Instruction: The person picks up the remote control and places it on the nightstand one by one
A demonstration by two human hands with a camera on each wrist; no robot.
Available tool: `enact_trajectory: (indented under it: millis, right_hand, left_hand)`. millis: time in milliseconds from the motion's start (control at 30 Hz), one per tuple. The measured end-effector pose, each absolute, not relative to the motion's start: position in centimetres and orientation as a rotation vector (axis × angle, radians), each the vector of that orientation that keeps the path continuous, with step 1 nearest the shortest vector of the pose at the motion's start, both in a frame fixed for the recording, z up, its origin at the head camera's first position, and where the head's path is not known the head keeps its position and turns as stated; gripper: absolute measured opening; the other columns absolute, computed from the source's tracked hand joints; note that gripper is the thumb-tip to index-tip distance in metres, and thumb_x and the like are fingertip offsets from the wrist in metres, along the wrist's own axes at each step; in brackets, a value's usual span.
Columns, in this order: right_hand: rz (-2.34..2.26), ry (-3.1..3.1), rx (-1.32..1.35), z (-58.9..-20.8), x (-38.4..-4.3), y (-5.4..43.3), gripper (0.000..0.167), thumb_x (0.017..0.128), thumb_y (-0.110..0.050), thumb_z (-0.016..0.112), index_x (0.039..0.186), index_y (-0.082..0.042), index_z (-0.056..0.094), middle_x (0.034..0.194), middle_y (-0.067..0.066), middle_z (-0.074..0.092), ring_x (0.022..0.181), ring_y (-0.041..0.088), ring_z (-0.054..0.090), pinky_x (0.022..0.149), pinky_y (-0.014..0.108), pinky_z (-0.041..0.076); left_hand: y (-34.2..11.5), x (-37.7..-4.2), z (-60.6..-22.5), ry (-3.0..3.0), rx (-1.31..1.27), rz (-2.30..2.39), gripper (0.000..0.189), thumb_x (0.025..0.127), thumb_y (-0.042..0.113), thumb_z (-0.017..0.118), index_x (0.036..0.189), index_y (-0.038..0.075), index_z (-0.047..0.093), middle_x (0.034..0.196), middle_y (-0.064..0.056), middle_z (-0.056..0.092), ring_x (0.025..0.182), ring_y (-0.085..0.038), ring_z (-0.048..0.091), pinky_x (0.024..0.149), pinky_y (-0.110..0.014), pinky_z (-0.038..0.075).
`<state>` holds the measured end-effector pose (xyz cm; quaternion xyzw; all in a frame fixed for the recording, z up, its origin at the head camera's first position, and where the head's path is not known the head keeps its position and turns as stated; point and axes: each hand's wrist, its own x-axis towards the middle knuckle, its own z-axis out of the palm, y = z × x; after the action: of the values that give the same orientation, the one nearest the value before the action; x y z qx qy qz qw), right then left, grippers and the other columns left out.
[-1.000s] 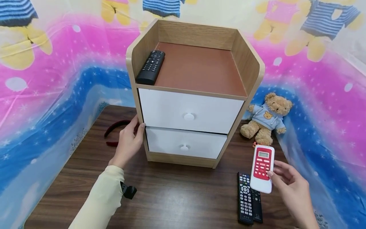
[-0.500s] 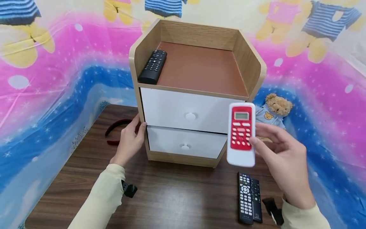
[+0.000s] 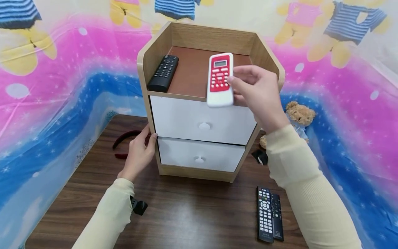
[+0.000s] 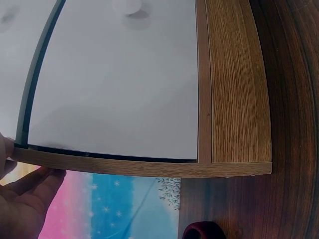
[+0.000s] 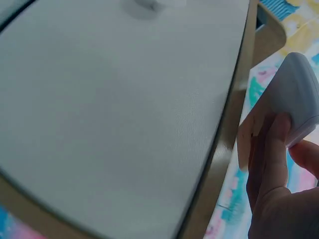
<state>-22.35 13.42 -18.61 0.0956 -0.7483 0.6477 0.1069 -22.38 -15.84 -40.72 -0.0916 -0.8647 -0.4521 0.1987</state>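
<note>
My right hand holds a white and red remote control by its right edge, thumb on the front. In the head view the remote overlaps the front edge of the cabinet's brown top shelf. The right wrist view shows the remote's white back with fingers against it. My left hand grips the left side edge of the wooden cabinet, thumb on the front and fingers behind; the left wrist view shows those fingertips at the side panel. A black remote lies on the shelf's left side.
Two black remotes lie side by side on the table at the right. A teddy bear sits behind my right arm, partly hidden. A dark red curved band lies left of the cabinet. Both white drawers are closed.
My right hand has carried the white and red remote up and left, from over the table's right side to the cabinet's top shelf. My left hand stays on the cabinet's side.
</note>
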Motion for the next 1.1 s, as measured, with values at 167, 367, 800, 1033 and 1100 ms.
enact_trajectory:
  millis: [167,367,800,1033,1100]
  right_hand:
    - [1.975,-2.274,0.165,-17.6,-25.0,11.5,0.033,0.09,-0.017,0.074,0.121,-0.004,0.068,0.122,0.011,0.066,0.094,0.025,0.072,0.078,0.032,0.059]
    - [2.034,-2.365,0.009,-17.4,-27.2,9.3,0.032,0.09,-0.019,0.075,0.12,-0.009,0.07,0.123,0.007,0.064,0.099,0.023,0.07,0.081,0.031,0.058]
    - [1.962,-2.519,-0.013,-17.6,-28.6,5.5,0.031,0.092,-0.02,0.073,0.12,-0.008,0.069,0.12,0.006,0.064,0.091,0.019,0.072,0.077,0.025,0.058]
    - [1.822,-2.576,-0.01,-18.0,-28.4,5.5,0.03,0.092,-0.028,0.073,0.118,-0.014,0.073,0.116,0.004,0.065,0.089,0.017,0.071,0.071,0.027,0.058]
    - [1.8,-2.586,-0.006,-18.0,-28.3,5.5,0.03,0.092,-0.029,0.072,0.118,-0.014,0.073,0.116,0.004,0.065,0.089,0.018,0.07,0.071,0.027,0.058]
  left_hand:
    - [-15.9,-22.3,-40.7,-2.42,-0.26,-1.257,0.052,0.107,0.027,0.044,0.154,0.004,0.035,0.143,-0.024,0.051,0.119,-0.04,0.058,0.088,-0.056,0.051]
    - [-16.1,-22.3,-40.9,-2.423,-0.256,-1.252,0.052,0.107,0.027,0.045,0.153,0.003,0.036,0.144,-0.024,0.05,0.122,-0.041,0.056,0.09,-0.058,0.05]
    - [-16.0,-22.3,-40.8,-2.406,-0.262,-1.25,0.052,0.107,0.027,0.044,0.153,0.004,0.037,0.143,-0.024,0.051,0.121,-0.041,0.056,0.091,-0.058,0.05]
    - [-15.8,-22.3,-40.7,-2.404,-0.265,-1.266,0.051,0.107,0.028,0.044,0.153,0.006,0.037,0.138,-0.023,0.056,0.113,-0.039,0.061,0.085,-0.055,0.052]
    - [-15.8,-22.4,-40.8,-2.4,-0.264,-1.27,0.051,0.107,0.027,0.044,0.153,0.006,0.038,0.138,-0.023,0.055,0.113,-0.039,0.061,0.085,-0.055,0.052]
